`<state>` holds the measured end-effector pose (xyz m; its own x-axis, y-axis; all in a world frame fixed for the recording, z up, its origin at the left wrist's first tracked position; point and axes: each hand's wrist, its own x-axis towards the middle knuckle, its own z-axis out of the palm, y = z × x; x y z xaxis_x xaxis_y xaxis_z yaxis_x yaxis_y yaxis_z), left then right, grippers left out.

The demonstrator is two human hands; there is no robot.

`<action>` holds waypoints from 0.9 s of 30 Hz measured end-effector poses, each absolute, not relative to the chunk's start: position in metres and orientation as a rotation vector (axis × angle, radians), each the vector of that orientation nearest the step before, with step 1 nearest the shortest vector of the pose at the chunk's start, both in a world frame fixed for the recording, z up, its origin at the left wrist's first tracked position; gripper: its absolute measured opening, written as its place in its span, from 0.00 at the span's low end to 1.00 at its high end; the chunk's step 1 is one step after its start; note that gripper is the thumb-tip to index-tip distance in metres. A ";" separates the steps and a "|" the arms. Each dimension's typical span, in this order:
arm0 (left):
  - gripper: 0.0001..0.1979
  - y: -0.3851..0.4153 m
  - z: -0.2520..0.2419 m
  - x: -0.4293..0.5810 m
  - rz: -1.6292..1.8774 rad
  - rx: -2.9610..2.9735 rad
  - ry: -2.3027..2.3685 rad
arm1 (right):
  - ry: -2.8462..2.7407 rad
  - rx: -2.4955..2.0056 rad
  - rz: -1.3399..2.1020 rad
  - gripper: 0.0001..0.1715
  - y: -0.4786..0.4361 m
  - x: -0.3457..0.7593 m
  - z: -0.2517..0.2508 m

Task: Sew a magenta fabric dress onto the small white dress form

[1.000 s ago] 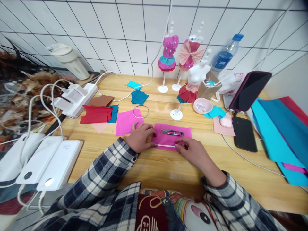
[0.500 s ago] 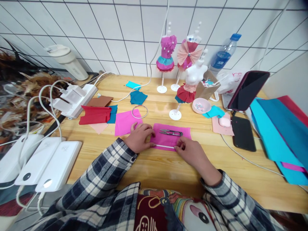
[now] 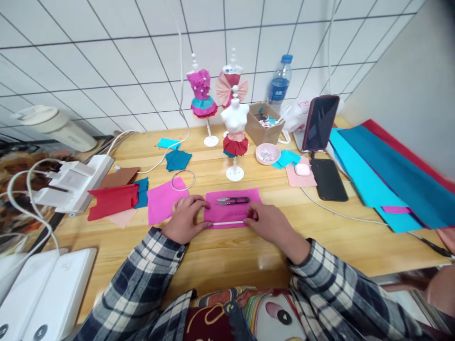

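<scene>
Head view: one wooden tabletop (image 3: 213, 255) spans the scene; its clock face centres on one magenta fabric rectangle (image 3: 231, 211). Three miniature dress forms (image 3: 235, 118) stand between 11 and 12 o'clock, and one water bottle (image 3: 280, 85) stands at 1. Two plaid-sleeved hands meet the fabric. At 9 o'clock, the left hand (image 3: 185, 219) has thumb and forefinger spread wide, forefinger on the fabric's left edge, thumb at the left end of one narrow white strip (image 3: 228, 222). Near 4 o'clock, the right hand (image 3: 272, 227) has thumb and forefinger drawn together, pinching the strip's right end. Two smartphones sit to the right: one propped up (image 3: 322, 123) at 2 o'clock, one flat (image 3: 330, 180) just before 3. One pair of thread snips (image 3: 232, 201) lies untouched on the fabric, points toward 9; the strip runs along its 6 o'clock edge.
</scene>
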<state>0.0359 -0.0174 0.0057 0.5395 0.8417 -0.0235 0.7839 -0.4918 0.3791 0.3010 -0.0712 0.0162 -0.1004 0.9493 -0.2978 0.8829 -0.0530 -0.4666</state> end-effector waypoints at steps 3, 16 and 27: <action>0.19 -0.016 0.006 0.036 0.229 2.458 1.328 | -2.105 -2.077 0.762 0.10 -0.072 0.306 0.019; 0.17 -0.013 0.031 0.032 0.382 2.439 1.255 | -1.722 -1.830 0.793 0.07 -0.071 0.342 0.014; 0.21 0.096 0.067 -0.045 -0.187 2.395 1.927 | -1.430 -1.839 0.634 0.09 -0.060 0.371 -0.009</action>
